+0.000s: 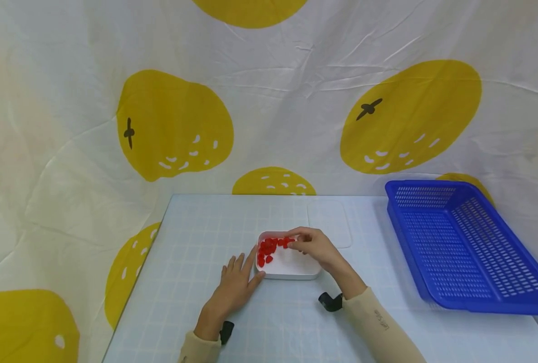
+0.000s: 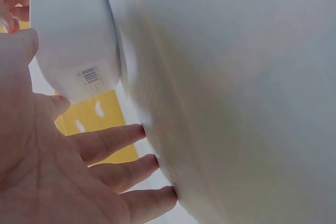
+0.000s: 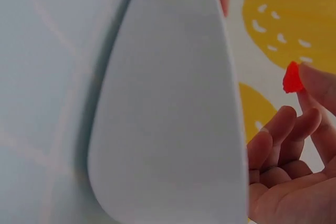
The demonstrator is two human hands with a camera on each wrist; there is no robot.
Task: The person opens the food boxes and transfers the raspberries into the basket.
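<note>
A shallow white box [image 1: 296, 267] stands on the table with several small red pieces [image 1: 266, 247] lying along its left and far sides. My right hand [image 1: 315, 246] is over the box's far right part. Between thumb and forefinger it pinches one small red piece [image 3: 293, 78], raised above the rim in the right wrist view; its other fingers curl loosely. My left hand [image 1: 233, 288] lies with fingers spread at the box's left side. Its thumb and forefinger touch the box wall [image 2: 73, 40], which bears a barcode label, while the other fingertips [image 2: 137, 131] rest on the table.
A clear rectangular lid-like sheet [image 1: 330, 224] lies flat behind the box, to the right. To the far right stands a large blue perforated basket [image 1: 432, 292]. A white cloth with yellow fruit prints [image 1: 287, 126] hangs behind the pale gridded table [image 1: 196, 227].
</note>
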